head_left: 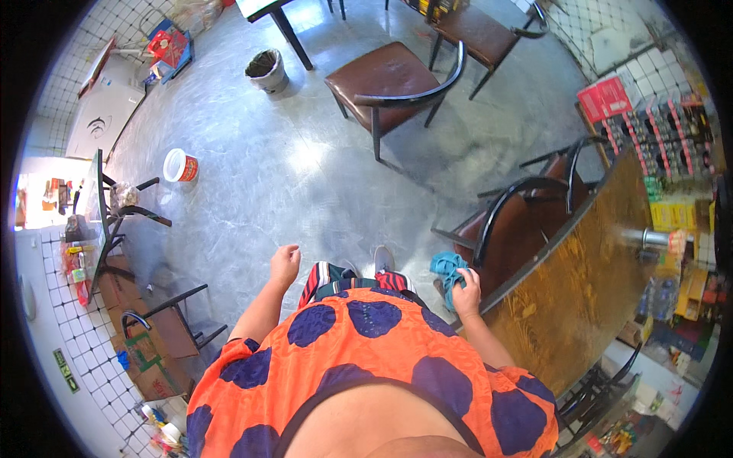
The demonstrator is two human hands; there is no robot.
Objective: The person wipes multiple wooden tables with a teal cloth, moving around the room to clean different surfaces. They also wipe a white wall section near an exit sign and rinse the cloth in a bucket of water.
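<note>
My right hand point(467, 291) grips a crumpled teal cloth point(449, 268) beside the edge of a brown wooden table point(564, 286). Part of the cloth hangs below the fingers. On the other side of my body, my left hand point(285, 263) is held over the grey floor with its fingers curled in; nothing shows in it. Just right of the cloth are brown chairs with black frames point(515, 240), partly under the table.
A brown chair point(389, 80) stands ahead, near a lined waste bin point(267, 71) and a black table leg. A white and red bucket point(181, 166) sits on the floor at left. Flattened cardboard point(157, 375) and another chair point(172, 329) are at lower left. Stacked goods point(658, 137) line the right wall.
</note>
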